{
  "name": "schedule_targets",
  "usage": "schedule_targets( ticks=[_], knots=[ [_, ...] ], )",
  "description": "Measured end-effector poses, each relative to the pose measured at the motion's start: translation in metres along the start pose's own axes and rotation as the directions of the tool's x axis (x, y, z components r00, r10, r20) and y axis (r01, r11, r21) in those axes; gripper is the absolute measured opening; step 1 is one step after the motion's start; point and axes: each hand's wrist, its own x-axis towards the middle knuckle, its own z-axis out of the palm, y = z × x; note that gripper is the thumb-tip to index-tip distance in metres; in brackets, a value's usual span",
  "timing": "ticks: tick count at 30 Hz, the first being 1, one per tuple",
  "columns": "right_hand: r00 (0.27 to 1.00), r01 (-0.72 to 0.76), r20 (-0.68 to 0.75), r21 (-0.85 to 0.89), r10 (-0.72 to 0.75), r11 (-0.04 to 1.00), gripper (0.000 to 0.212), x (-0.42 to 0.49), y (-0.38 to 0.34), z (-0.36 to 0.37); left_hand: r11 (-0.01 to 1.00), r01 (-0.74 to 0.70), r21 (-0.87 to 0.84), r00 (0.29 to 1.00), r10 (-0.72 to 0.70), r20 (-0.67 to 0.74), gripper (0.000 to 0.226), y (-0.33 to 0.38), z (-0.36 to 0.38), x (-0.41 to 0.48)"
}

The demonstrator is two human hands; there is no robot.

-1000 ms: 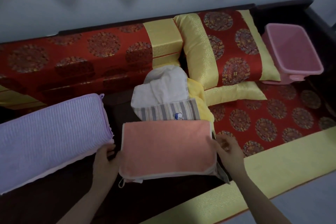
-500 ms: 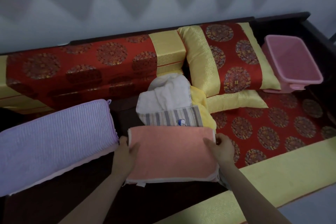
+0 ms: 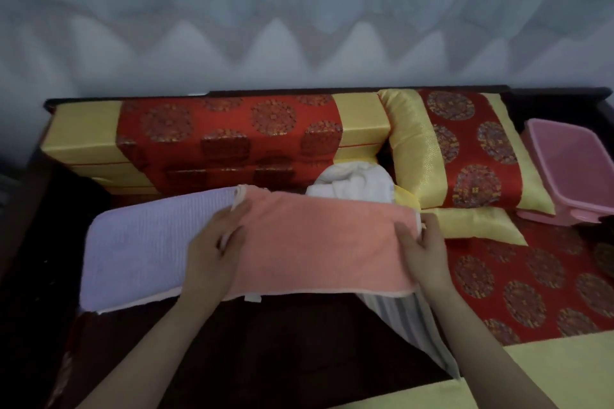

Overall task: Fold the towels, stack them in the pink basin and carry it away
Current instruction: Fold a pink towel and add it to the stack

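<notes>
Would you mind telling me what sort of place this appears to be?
Probably a living room at home: a dark wooden bench with red-and-gold cushions, a matching pillow, and household towels beside a pink basin.

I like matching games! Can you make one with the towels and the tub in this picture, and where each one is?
Things:
1. peach towel
2. purple towel
3. white towel
4. pink basin

Places:
A. far right, beside the red and gold cushion
B. held at both ends by the left hand and the right hand
C. bunched up behind the peach towel
D. folded, lying at the left

Pairs: 1-B, 2-D, 3-C, 4-A
</notes>
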Motion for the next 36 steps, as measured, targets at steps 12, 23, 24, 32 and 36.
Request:
schedule_targets(
  ticks=[12, 23, 24, 32, 36],
  knots=[
    [0.897, -0.021, 0.439, -0.068, 0.049, 0.997, 0.012, 0.026, -0.078, 0.232, 0.934, 0.356, -0.012, 0.916, -0.352, -0.194, 0.037, -0.150, -0.160, 0.033],
    [0.730, -0.355, 0.564, -0.169, 0.386, 0.919, 0.062, 0.021, -0.054, 0.231, 0.870, 0.493, -0.037, 0.863, -0.483, 0.146, 0.074, -0.189, -0.162, 0.048],
    [0.702, -0.363, 0.595, -0.175, 0.391, 0.915, 0.054, 0.020, -0.053, 0.226, 0.870, 0.492, -0.039, 0.859, -0.477, 0.188, 0.077, -0.189, -0.165, 0.046],
    [0.714, -0.228, 0.625, -0.217, 0.314, 0.949, 0.029, -0.004, -0.045, 0.213, 0.864, 0.496, 0.086, 0.811, -0.497, 0.309, 0.081, -0.194, -0.172, 0.059],
    [0.743, -0.178, 0.605, -0.234, 0.287, 0.956, 0.032, -0.016, -0.036, 0.211, 0.834, 0.421, 0.356, 0.812, -0.522, 0.263, 0.087, -0.197, -0.170, 0.065]
  ],
)
